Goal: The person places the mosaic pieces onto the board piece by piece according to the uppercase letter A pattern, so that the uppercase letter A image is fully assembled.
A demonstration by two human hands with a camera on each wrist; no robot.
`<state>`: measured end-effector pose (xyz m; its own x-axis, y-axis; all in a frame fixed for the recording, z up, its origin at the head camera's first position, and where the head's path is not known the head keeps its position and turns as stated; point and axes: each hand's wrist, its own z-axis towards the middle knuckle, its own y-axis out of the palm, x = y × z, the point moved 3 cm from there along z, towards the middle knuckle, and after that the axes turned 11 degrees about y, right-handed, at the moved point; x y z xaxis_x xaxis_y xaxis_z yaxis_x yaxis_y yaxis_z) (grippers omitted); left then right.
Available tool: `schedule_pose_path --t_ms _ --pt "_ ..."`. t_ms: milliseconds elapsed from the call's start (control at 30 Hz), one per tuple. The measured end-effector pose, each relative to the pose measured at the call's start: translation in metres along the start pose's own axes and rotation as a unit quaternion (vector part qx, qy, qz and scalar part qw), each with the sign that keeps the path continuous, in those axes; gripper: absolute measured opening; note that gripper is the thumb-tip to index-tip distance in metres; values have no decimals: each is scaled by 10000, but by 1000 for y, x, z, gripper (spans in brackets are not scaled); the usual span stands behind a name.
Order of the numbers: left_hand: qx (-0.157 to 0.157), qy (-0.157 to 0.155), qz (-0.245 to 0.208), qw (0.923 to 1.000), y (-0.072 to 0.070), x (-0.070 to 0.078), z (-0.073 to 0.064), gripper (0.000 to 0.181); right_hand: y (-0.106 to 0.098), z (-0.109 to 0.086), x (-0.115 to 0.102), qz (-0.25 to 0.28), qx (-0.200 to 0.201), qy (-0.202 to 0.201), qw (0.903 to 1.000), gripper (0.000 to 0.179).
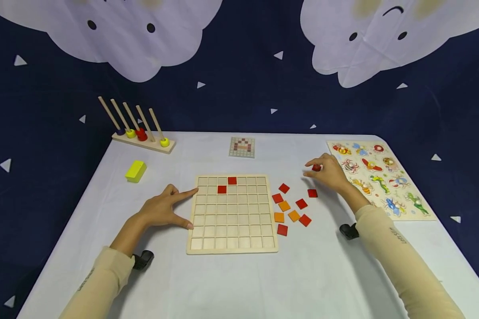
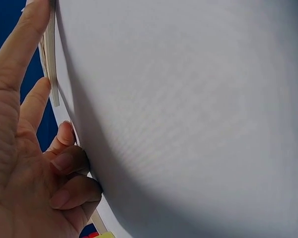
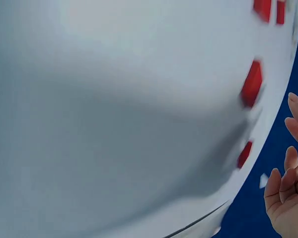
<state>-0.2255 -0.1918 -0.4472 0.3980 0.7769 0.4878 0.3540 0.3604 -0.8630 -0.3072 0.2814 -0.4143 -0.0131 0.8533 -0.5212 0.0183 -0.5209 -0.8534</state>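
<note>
From my head, I see my left hand (image 1: 159,210) at the board (image 1: 232,253), index and thumb spread against its left rim, I'd say to steady it. Two red tiles (image 1: 221,189) fill cells there: top row, fourth column, and second row, third. Loose tiles (image 1: 284,206), red and orange, lie just right of it, handy for my right hand (image 1: 328,172), whose fingers arch over a lone tile (image 1: 316,168). The card (image 1: 241,147) lies beyond the board, probably so I can glance at it. White cloth covers the table (image 1: 223,288); pegs (image 1: 151,144) and a yellow block (image 1: 136,171) stand to the left, a bug puzzle (image 1: 383,173) lies to the right, and a dark blue backdrop (image 1: 239,97) with clouds rises behind.

From my left wrist, thumb and index are straight and apart on the board's edge, the other fingers loosely bent, holding nothing.

From my right wrist, my fingers are apart, gripping nothing I can see; blurred red tiles lie on the cloth.
</note>
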Motion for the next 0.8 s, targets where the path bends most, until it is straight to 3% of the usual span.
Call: schedule_pose_path --t_ms 367,800 --pt "18 19 14 10000 1 -3 0 109 -2 9 32 -509 198 500 9973 37" --pt "-11 -84 -34 10000 1 -3 0 109 -1 9 35 -487 444 413 9970 30"
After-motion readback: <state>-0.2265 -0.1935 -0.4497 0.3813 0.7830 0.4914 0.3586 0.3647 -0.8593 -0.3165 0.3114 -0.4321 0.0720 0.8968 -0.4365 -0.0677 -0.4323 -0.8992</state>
